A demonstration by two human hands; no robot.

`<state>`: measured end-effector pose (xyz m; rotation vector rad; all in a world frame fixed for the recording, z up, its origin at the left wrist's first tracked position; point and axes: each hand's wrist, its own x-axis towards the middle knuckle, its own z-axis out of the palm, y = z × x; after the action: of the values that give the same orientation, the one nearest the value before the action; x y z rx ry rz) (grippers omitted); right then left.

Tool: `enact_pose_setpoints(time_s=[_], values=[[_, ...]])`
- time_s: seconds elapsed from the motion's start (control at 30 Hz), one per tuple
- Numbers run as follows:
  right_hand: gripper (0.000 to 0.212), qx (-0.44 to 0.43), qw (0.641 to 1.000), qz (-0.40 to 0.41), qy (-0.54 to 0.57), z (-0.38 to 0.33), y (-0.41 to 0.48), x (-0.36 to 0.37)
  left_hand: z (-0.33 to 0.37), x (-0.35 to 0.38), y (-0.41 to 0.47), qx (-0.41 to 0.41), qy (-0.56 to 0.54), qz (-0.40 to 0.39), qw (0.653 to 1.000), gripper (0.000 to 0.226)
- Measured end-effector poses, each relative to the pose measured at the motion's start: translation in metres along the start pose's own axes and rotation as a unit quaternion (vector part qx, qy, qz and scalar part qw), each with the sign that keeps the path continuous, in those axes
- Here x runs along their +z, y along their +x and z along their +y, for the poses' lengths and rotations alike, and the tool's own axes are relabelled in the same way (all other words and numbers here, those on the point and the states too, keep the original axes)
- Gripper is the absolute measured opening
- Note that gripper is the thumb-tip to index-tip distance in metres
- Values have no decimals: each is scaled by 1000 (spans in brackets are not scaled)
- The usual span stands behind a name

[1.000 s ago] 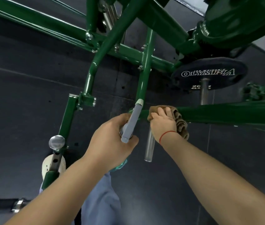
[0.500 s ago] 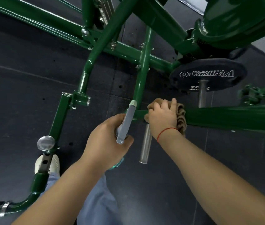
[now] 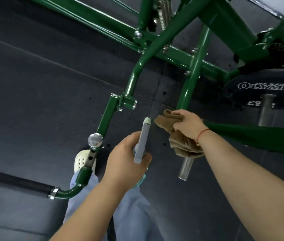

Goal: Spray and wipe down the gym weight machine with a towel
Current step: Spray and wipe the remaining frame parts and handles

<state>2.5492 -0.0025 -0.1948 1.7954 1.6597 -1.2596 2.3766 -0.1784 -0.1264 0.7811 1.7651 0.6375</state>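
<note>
The left hand (image 3: 127, 157) is seen curled round the grey head of a spray bottle (image 3: 143, 140), its nozzle pointed away from the person. A brown towel (image 3: 181, 143) is gripped in the right hand (image 3: 188, 124) at the end of the weight machine's green horizontal bar (image 3: 250, 134), with folds hanging below the wrist. A chrome peg (image 3: 185, 168) shows beneath the towel. A black weight plate (image 3: 263, 91) marked OLYMPIA is noted behind the bar.

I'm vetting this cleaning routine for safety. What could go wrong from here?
The towel hangs loose from the right hand over the steel peg; it might snag there.
The spray bottle in the left hand aims between the frame bars, so mist may wet the floor.
The shoe sits under the frame: possible trip.
</note>
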Motion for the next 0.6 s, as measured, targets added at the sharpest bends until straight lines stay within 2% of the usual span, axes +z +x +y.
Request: enact_pose_setpoints(time_s=[0.07, 0.1, 0.23, 0.33, 0.4, 0.53, 0.6], values=[[49, -5, 974, -7, 225, -11, -15, 11, -6, -5, -15, -13, -10, 14, 1000, 48], [48, -3, 956, -16, 293, -15, -23, 18, -10, -8, -24, -18, -11, 17, 1000, 49], [27, 55, 881, -98, 460, -29, -59, 51, -27, -27, -65, -37, -21, 45, 998, 42], [21, 78, 850, -148, 499, -39, -83, 64, -39, -43, -88, -48, -15, 56, 997, 44], [32, 70, 848, -162, 499, -50, -95, 73, -50, -54, -102, -50, -6, 58, 997, 44], [41, 68, 845, -209, 488, -81, -113, 95, -85, -70, -127, -54, 37, 56, 996, 44], [38, 63, 850, -220, 474, -100, -119, 110, -107, -78, -139, -67, 36, 79, 994, 46]])
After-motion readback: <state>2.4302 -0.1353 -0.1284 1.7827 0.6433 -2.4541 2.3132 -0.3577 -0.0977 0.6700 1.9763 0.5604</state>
